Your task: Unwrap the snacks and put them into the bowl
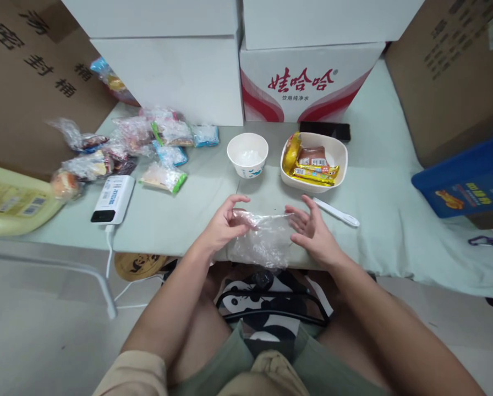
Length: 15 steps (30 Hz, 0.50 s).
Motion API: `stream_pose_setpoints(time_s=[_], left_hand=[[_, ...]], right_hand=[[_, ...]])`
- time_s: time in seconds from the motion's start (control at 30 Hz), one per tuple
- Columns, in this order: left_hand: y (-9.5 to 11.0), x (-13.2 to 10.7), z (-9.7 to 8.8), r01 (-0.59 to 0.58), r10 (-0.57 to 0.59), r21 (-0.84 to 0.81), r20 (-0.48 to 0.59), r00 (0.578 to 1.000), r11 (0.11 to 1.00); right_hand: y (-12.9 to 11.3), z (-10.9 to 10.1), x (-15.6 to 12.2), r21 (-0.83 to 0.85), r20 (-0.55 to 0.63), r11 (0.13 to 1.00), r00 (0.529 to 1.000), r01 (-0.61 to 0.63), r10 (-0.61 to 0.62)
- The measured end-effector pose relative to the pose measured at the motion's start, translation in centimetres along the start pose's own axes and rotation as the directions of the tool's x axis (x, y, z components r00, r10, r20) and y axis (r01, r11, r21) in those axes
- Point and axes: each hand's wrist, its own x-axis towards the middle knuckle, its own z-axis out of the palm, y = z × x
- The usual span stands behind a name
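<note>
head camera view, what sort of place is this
Probably a home or dorm room, though a small storeroom is possible: a table covered in pale green cloth bears stacked white cardboard boxes and small snacks in clear plastic wrappers.

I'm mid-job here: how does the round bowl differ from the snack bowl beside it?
Shape: the round bowl has a circular rim; the snack bowl has a rounded-square one.
Size: the snack bowl looks wider than the round bowl.
Contents: the snack bowl holds wrapped snacks; the round bowl shows none.
Both are whitish and stand upright on the pale green cloth.
</note>
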Motion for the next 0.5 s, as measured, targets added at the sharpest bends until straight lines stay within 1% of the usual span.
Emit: stream_pose_setpoints(time_s=[0.07,0.1,0.13,0.2,0.27,0.3,0.33,0.37,0.4,0.43,0.47,0.5], left_hand=[[0.3,0.0,-0.1,0.029,-0.031,-0.13,-0.009,0.999,0.991],[0.4,0.2,-0.1,0.049,-0.053,-0.2,-0.019,0.998,0.979],[0.5,0.3,-0.1,0.083,-0.092,-0.266,-0.021,0.996,0.96],[0.5,0.7,0.2,0.217,-0.228,-0.355,0.012,0.974,0.909],[0.1,1.0,0.7,0.372,-0.376,-0.339,0.058,0.925,0.864],[-0.1,1.1,0.9,0.413,-0.416,-0.307,0.06,0.908,0.857],[-0.4,1.1,1.2,0.411,-0.417,-0.28,0.042,0.908,0.868],[-0.6,1.2,1.5,0.37,-0.381,-0.262,0.01,0.925,0.891],[-0.8,1.2,1.6,0.304,-0.32,-0.252,-0.023,0.947,0.919],[-0.9,1.2,1.8,0.234,-0.253,-0.248,-0.05,0.966,0.94],[-1.0,1.2,1.8,0.18,-0.2,-0.243,-0.061,0.978,0.953],[-0.9,1.1,1.8,0.151,-0.168,-0.235,-0.052,0.984,0.96]], right_hand=[[0.0,0.6,0.2,0.035,0.099,0.995,0.991,-0.096,0.092],[0.0,0.8,0.2,0.024,0.118,0.992,0.986,-0.121,0.118],[-0.1,1.1,0.2,0.013,0.114,0.991,0.985,-0.131,0.128],[-0.4,1.4,0.2,0.036,0.042,0.993,0.993,-0.114,0.113],[-0.8,1.6,0.3,0.154,-0.03,0.981,0.992,-0.118,0.124],[-1.1,1.7,0.4,0.237,-0.046,0.962,0.987,-0.138,0.153],[-1.3,1.7,0.5,0.311,-0.044,0.935,0.98,-0.17,0.193],[-1.5,1.8,0.5,0.357,-0.034,0.911,0.972,-0.207,0.234],[-1.6,1.8,0.6,0.363,-0.028,0.901,0.964,-0.238,0.265],[-1.7,1.8,0.7,0.329,-0.034,0.91,0.959,-0.254,0.28],[-1.7,1.8,0.7,0.26,-0.054,0.932,0.959,-0.254,0.277],[-1.6,1.8,0.7,0.17,-0.083,0.956,0.964,-0.237,0.254]])
